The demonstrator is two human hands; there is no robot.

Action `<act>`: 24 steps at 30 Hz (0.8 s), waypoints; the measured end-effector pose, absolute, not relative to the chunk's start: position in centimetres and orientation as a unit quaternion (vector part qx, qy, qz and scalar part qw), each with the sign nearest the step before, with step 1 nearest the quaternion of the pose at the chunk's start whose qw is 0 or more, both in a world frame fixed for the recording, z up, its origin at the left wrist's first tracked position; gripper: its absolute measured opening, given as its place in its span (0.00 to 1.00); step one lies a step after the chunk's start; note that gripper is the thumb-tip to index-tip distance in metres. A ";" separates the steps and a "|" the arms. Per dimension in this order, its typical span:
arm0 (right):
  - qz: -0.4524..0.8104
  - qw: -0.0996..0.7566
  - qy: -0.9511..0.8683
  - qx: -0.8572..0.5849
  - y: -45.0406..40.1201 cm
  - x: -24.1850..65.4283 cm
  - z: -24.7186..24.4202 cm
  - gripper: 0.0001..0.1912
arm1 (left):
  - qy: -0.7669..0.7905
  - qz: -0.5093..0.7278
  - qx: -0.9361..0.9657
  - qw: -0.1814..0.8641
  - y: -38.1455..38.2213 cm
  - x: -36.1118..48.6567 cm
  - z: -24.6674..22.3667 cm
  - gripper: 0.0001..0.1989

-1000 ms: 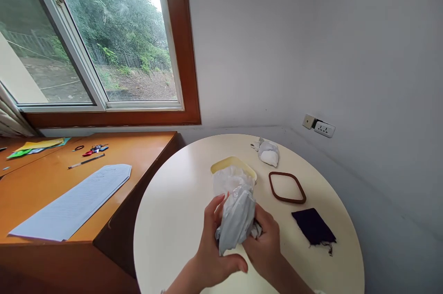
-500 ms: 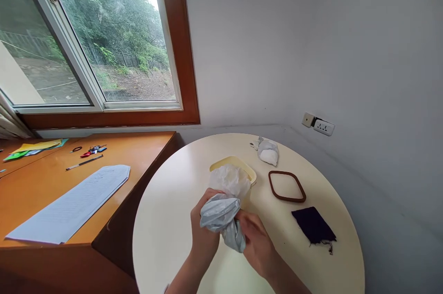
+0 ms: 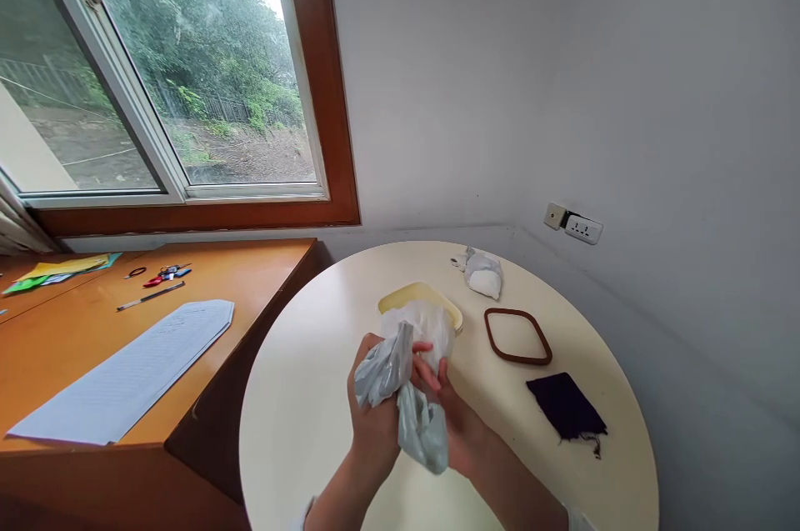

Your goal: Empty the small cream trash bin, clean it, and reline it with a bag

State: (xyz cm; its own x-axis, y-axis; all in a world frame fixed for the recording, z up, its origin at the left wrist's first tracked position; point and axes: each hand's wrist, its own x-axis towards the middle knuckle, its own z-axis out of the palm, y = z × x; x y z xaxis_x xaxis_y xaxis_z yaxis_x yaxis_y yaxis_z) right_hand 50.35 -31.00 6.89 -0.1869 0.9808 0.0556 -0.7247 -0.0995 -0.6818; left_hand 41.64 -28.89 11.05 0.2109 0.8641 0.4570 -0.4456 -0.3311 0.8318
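Note:
A grey plastic bag [image 3: 384, 366], twisted and bunched with one end hanging down [image 3: 422, 431], is gripped in my left hand [image 3: 375, 435]. My right hand [image 3: 462, 431] is beside it, fingers apart and reaching toward the twist; part of its palm is hidden by the hanging end. Just beyond both hands a translucent white plastic bag [image 3: 434, 327] lies in a pale yellow tray [image 3: 400, 294].
On the round table [image 3: 300, 398] lie a brown rounded-square frame [image 3: 516, 359], a dark frayed cloth [image 3: 566, 406] and a small bag of white material [image 3: 484, 277]. Papers [image 3: 137, 373], a pen [image 3: 150, 296] and scissors [image 3: 156, 279] rest on the wooden desk [image 3: 262, 273] at left.
My right hand's fingers have come off the grey bag and spread. The bag's twisted part now stands up, and its other end hangs lower.

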 end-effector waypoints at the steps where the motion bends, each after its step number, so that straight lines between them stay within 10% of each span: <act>1: 0.732 0.594 -0.273 -0.191 -30.7 50.4 6.8 0.23 | 0.190 0.597 0.542 0.560 -29.1 41.7 11.0 0.09; 24: 0.670 0.699 -0.182 -0.173 -24.4 53.0 14.9 0.11 | 0.242 0.582 0.426 0.649 -29.5 38.1 8.1 0.14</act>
